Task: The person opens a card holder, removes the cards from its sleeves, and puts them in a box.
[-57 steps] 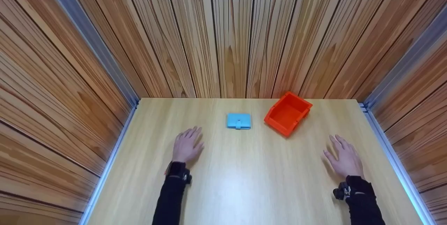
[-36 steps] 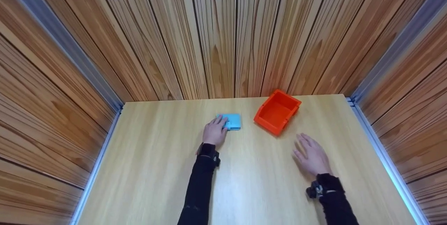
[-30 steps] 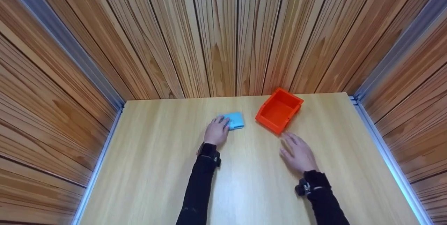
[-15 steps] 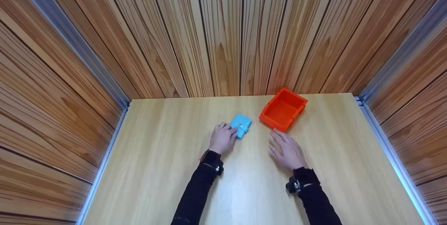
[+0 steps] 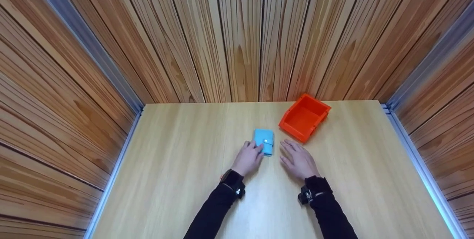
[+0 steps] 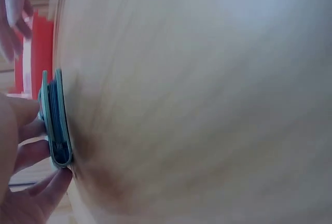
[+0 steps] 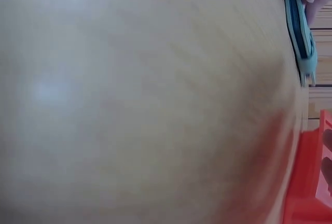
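Note:
A small light-blue wallet with a snap strap [image 5: 264, 136] lies on the table, its long side pointing away from me. My left hand [image 5: 247, 160] grips its left edge, thumb over the cover and fingers along the spine. In the left wrist view, the wallet [image 6: 58, 117] is seen edge-on, with dark layered sleeves between its covers. To its right, my right hand [image 5: 299, 161] rests low over the table with extended fingers and holds nothing. Its fingertips are just in front of an orange-red plastic bin [image 5: 305, 116], which contains nothing visible.
The pale wooden table [image 5: 185, 131] meets a wood-plank wall [image 5: 237, 46] close behind the bin. Plank walls with metal edge rails [image 5: 118, 157] bound the left and right sides.
My left hand came in from the left, took hold of the wallet, turned it about a quarter turn and drew it nearer. My right hand moved left to the front of the bin.

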A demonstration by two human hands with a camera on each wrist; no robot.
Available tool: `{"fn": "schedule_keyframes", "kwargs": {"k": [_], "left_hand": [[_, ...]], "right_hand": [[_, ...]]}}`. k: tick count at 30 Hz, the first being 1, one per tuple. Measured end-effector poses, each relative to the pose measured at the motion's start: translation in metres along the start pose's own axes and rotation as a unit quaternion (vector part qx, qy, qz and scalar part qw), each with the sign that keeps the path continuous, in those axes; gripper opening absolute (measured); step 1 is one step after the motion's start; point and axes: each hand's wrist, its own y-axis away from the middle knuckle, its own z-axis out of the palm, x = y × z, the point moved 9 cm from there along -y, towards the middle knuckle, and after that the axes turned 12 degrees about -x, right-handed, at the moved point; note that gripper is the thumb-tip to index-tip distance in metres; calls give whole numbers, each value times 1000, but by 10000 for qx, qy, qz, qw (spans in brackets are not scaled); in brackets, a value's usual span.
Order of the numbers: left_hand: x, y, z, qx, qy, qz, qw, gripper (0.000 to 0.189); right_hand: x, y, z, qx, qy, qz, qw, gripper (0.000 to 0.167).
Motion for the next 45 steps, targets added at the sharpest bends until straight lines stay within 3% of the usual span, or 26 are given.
{"fn": "schedule_keyframes", "kwargs": {"k": [8, 14, 17, 22, 30, 34, 38, 42, 45], "left_hand": [[19, 9, 1, 405, -284, 239, 9985, 36], [19, 12, -1, 527, -261, 319, 9978, 32], [17, 11, -1, 520, -256, 403, 9975, 31], [10, 8, -5, 538, 317, 459, 9970, 27], [-5, 1, -5, 686, 1515, 76, 9860, 23], [-12, 0, -2, 663, 2229, -279, 9722, 25], [-19, 0, 0, 599, 3104, -726, 9459, 34], [-25, -1, 1, 649, 3696, -1046, 9210, 43], [-28, -3, -1, 752, 3918, -1153, 9097, 43]], "right_hand": [[-10, -12, 2, 469, -72, -75, 9988, 45], [-21, -24, 11, 387, -225, -48, 9990, 43], [-25, -28, 12, 532, -164, -70, 9984, 38], [-26, -35, 10, 834, -130, 48, 9964, 28], [-40, -44, 4, 1097, 221, 317, 9932, 20], [-49, -46, 4, 1227, 668, 231, 9899, 26], [-54, -48, 3, 1318, 795, 224, 9878, 31], [-55, -51, 2, 1285, 799, 335, 9879, 33], [-54, -53, 0, 1301, 760, 369, 9879, 32]]}}
